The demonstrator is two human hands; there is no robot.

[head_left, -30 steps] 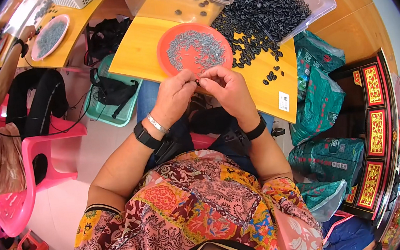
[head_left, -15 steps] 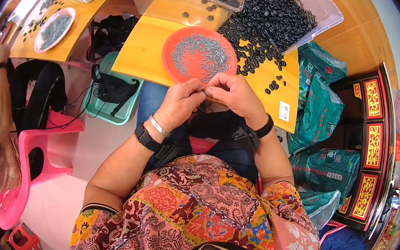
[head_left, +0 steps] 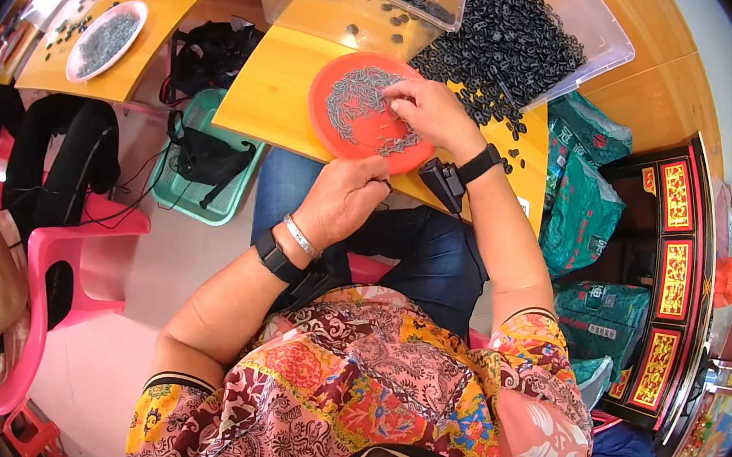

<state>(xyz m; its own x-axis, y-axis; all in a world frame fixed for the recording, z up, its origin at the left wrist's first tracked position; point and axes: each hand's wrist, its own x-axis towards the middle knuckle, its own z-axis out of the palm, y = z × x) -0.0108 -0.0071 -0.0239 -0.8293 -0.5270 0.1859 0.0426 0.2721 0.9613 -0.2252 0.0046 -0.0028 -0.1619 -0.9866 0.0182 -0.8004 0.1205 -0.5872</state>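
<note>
The right hand's [head_left: 436,114] fingers look narrow above small, slim grey pins [head_left: 349,95] in the round red plastic plate [head_left: 321,114]; whether they grip one, I cannot tell. A light fingertip pinch on a single pin seems best. The left hand's [head_left: 342,200] fingers, nearer the body, are curled closed, contents hidden.
</note>
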